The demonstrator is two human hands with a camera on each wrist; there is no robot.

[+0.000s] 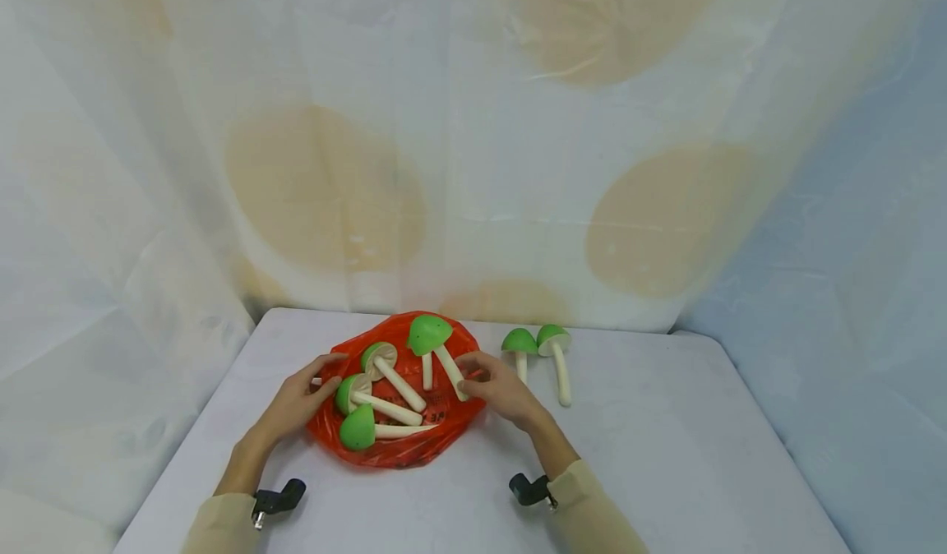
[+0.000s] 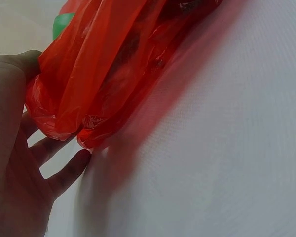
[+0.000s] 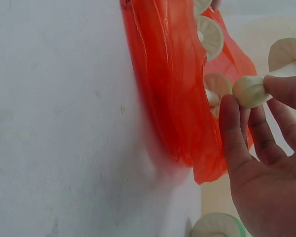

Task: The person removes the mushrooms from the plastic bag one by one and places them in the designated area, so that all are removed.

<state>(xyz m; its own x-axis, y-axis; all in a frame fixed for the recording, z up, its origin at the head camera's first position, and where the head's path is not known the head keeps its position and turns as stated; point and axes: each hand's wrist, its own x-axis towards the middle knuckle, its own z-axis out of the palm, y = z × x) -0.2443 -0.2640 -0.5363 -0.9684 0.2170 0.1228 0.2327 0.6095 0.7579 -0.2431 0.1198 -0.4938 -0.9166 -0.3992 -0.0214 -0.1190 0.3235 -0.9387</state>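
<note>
1. Five toy mushrooms lie on the red plastic bag (image 1: 399, 447), which sits on the worktop (image 1: 666, 472) near its middle. Two more loose mushrooms (image 1: 543, 353) lie on the bare worktop at about 3 o'clock of the bag, just beside it.
2. Right hand (image 1: 503, 391): its grip pinches the stem end of the held mushroom (image 1: 436, 344) between thumb and fingertips (image 3: 281, 89); the right wrist view shows the stem tip (image 3: 251, 91) clamped there.
3. Key relation: the held mushroom's long axis runs from the grip toward roughly 11 o'clock in the head view, with the green cap at the far end over the bag's back edge and the stem at the hand.
4. Left hand (image 1: 299, 402): at the bag's 9 o'clock edge. Fingers are spread and relaxed and the thumb (image 2: 17, 74) rests against the bag's bunched plastic (image 2: 64, 113). A firm pinch doesn't show.
5. Nearer hand: right for the held mushroom and the loose pair; left for the three mushrooms on the bag's left half (image 1: 362, 410), whose stems point about 4 o'clock.
</note>
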